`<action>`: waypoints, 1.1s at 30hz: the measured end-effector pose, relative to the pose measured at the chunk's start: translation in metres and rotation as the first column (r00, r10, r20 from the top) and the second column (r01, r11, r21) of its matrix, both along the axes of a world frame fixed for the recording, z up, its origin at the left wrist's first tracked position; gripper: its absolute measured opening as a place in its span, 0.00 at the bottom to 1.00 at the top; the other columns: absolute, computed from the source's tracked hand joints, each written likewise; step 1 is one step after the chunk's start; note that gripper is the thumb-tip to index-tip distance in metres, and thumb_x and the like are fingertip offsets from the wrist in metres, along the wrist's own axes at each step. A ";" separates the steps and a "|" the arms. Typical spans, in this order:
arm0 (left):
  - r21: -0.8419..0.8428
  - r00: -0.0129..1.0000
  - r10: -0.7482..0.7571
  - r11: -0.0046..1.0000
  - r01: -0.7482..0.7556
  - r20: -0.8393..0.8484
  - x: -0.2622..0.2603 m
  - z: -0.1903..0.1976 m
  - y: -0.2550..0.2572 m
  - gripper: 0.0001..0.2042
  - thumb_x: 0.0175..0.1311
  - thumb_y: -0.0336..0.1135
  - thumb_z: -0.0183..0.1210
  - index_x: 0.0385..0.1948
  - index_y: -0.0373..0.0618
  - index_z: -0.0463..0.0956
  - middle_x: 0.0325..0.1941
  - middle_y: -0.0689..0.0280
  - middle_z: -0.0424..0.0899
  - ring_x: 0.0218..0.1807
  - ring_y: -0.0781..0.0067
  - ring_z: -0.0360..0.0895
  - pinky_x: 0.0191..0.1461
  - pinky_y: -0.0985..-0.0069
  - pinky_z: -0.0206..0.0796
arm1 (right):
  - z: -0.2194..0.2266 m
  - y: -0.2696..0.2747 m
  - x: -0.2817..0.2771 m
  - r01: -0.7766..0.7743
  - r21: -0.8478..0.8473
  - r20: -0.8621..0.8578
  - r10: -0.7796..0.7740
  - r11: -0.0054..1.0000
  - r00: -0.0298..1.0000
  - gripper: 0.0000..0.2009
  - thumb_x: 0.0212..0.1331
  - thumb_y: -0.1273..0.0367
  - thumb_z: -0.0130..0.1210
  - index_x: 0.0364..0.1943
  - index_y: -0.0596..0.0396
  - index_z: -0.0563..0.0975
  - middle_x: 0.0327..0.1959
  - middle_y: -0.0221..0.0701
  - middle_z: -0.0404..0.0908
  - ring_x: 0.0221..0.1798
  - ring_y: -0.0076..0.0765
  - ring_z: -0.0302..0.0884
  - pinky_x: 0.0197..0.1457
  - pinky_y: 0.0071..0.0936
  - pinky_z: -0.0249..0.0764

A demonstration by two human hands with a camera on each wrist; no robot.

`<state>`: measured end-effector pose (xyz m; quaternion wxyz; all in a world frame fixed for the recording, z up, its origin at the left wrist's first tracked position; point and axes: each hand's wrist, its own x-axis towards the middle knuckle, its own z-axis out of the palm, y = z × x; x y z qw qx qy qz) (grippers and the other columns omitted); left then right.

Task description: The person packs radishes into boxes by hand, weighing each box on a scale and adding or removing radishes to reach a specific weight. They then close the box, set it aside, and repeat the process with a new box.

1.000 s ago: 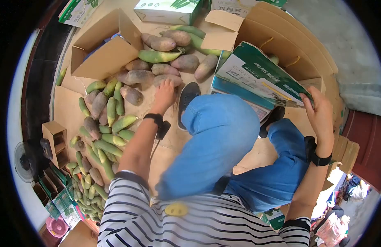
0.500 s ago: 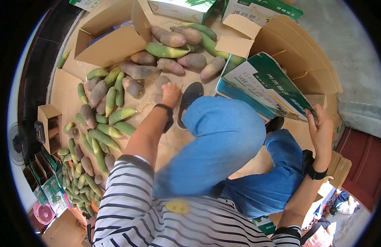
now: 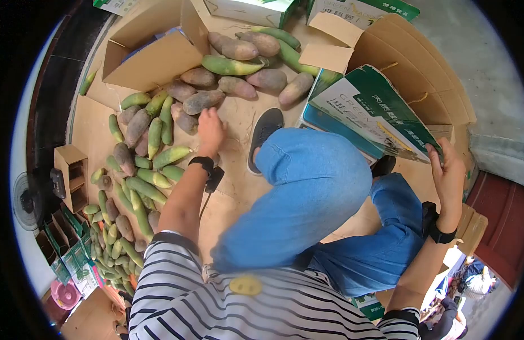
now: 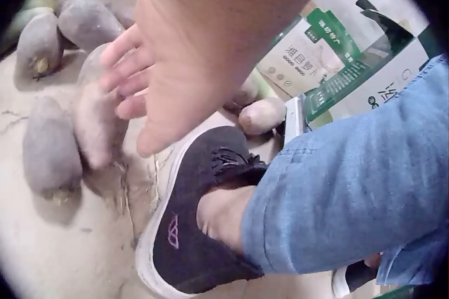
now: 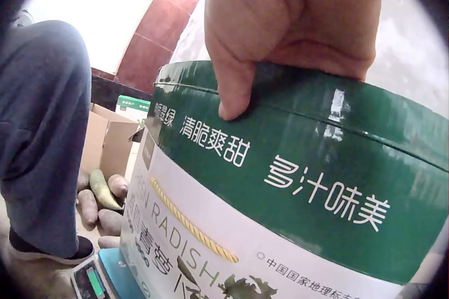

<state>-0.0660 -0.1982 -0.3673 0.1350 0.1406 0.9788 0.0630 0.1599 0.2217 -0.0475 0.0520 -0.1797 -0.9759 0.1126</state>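
In the head view my left hand is at the lower edge of a dusty purplish-brown radish. The left wrist view shows its fingers loosely extended over a radish, the thumb apart from it. My right hand grips the upper edge of a green-and-white radish carton, thumb on the printed outer face. That carton stands with its flaps raised on a teal weighing scale, whose lit display shows in the right wrist view.
Green and purplish-brown radishes spread over the cardboard floor to the left. An open brown box stands behind them. Close by are my shoe and jeans-clad knee. Another carton sits at the back, and a fan far left.
My left hand has moved left, away from my shoe, and a radish by it has shifted up and left to the pile. My right hand stays on the carton's edge.
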 end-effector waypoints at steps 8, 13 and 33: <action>0.146 0.850 0.465 0.849 -0.507 0.247 0.004 -0.037 -0.035 0.47 0.47 0.46 0.67 0.65 0.31 0.48 0.57 0.35 0.67 0.57 0.43 0.69 0.60 0.62 0.64 | -0.004 0.003 0.000 0.015 -0.027 -0.010 -0.015 1.000 1.000 0.06 0.60 0.71 0.56 0.37 0.58 0.74 0.29 0.47 0.76 0.29 0.53 0.73 0.33 0.35 0.70; 0.204 0.863 0.491 0.839 -0.505 0.117 0.018 -0.042 -0.035 0.48 0.48 0.49 0.66 0.65 0.28 0.48 0.55 0.37 0.69 0.57 0.42 0.70 0.59 0.62 0.64 | -0.002 0.003 0.001 0.004 0.014 0.011 -0.004 1.000 1.000 0.07 0.59 0.70 0.56 0.36 0.58 0.74 0.29 0.46 0.75 0.30 0.54 0.72 0.33 0.36 0.69; 0.257 0.966 0.229 0.933 -0.253 0.120 0.003 -0.078 -0.022 0.33 0.46 0.55 0.68 0.42 0.29 0.74 0.43 0.44 0.81 0.47 0.49 0.79 0.49 0.64 0.70 | -0.004 0.005 0.006 -0.050 0.060 -0.012 0.051 0.997 0.999 0.08 0.59 0.66 0.54 0.32 0.55 0.71 0.28 0.39 0.75 0.34 0.52 0.74 0.35 0.42 0.68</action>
